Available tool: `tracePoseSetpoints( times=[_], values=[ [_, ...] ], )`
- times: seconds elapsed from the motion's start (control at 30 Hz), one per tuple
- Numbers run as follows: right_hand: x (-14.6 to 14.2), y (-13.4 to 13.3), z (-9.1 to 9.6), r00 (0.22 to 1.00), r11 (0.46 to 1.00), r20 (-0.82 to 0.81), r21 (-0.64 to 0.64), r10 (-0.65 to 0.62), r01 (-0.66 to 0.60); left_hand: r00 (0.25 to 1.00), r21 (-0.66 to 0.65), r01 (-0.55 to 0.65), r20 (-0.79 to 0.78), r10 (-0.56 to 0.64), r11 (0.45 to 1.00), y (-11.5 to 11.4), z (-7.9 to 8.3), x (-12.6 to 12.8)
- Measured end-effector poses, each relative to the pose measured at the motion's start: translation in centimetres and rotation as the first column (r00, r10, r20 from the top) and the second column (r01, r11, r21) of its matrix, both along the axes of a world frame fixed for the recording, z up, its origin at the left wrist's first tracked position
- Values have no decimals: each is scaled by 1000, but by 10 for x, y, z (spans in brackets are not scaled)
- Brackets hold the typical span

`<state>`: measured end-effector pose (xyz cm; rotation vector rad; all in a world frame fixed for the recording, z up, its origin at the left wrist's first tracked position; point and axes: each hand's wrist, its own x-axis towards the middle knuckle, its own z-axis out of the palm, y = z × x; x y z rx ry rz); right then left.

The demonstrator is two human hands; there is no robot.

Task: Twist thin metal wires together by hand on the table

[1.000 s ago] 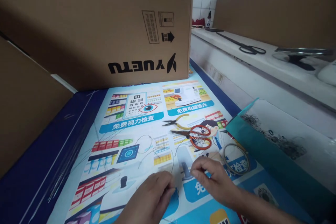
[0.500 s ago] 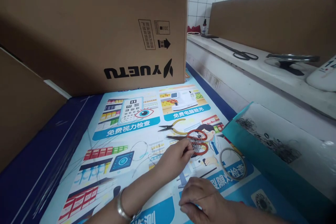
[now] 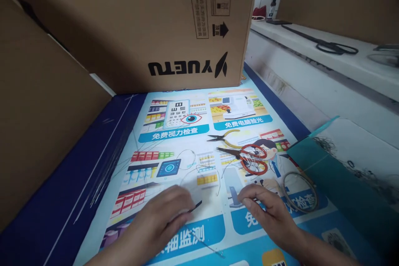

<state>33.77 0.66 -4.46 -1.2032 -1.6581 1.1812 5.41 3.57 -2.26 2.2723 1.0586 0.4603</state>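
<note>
Diagonally, dark strip (image 3: 196, 206) toward upper right.

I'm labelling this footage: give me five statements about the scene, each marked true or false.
1. Yellow-handled pliers lie beside the red-handled scissors. True.
2. The ring-shaped coil lies inside the teal box. False: the ring-shaped coil lies outside the teal box, near the right hand.
3. The left hand grips the pliers. False: a short dark piece shows at the fingertips of the left hand.
4. Black-handled scissors rest on the white ledge. True.
5. The YUETU lettering stands upright. False: the YUETU lettering is upside down.
</note>
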Motion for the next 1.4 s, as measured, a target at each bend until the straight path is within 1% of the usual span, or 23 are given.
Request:
tracePoseSetpoints(
  times=[0.07,0.1,0.17,0.23,0.3,0.37,0.47,0.57,0.67,0.73,0.77,0.8,0.87,0.93,1.0,1.07,1.17,1.27,1.33,1.4],
  values=[
    [-2,1,-1,1000,1000,17,15,-9,8,995,18,87,-53,-86,996,-17,-8,-15],
    [-4,2,-3,999,999,34,46,-15,13,989,29,129,-80,-126,991,-23,-11,-19],
    [-6,2,-7,995,990,99,139,-19,5,981,58,157,-121,-149,986,-29,-16,-21],
    [-7,2,-13,979,978,203,205,0,-43,978,98,162,-151,-146,982,-31,-19,-19],
    [-8,1,-18,953,974,302,201,37,-101,969,134,185,-193,-158,973,-32,-20,-17],
    [-10,-2,-20,931,974,357,171,82,-151,951,159,221,-256,-176,962,-33,-19,-16],
    [-16,-9,-16,908,961,388,151,159,-232,916,170,272,-348,-201,947,-37,-17,-15],
    [-22,-18,-8,901,936,372,178,221,-302,912,167,279,-354,-207,946,-42,-19,-18],
    [-26,-21,-2,932,940,278,184,231,-288,956,155,219,-232,-180,964,-45,-23,-27],
    [-31,-18,0,952,953,202,147,231,-263,988,132,111,-123,-95,985,-42,-27,-36],
    [-35,-15,2,956,958,170,122,239,-261,996,118,22,-89,-11,993,-38,-29,-40],
    [-39,-11,3,956,957,144,98,257,-273,993,123,-87,-64,95,989,-32,-31,-44],
    [-52,0,7,945,942,99,97,313,-322,954,154,-276,-73,290,949,-17,-32,-49],
    [-65,9,9,926,923,99,89,366,-374,908,223,-367,-122,400,903,1,-34,-51],
    [-76,14,9,907,906,127,85,403,-414,887,258,-397,-138,440,881,16,-36,-49],
    [-80,15,8,884,889,174,80,433,-451,883,275,-389,-161,441,879,27,-41,-46],
    [-77,8,5,851,865,225,60,475,-499,887,283,-358,-195,419,890,30,-47,-44],
    [-68,0,5,861,864,184,86,475,-495,893,290,-341,-198,405,894,19,-46,-45],
    [-59,-5,7,898,890,100,130,428,-438,896,302,-345,-176,407,889,3,-41,-45],
    [-49,-7,8,937,928,16,136,349,-348,908,306,-343,-136,397,888,-21,-36,-41]
  ],
)
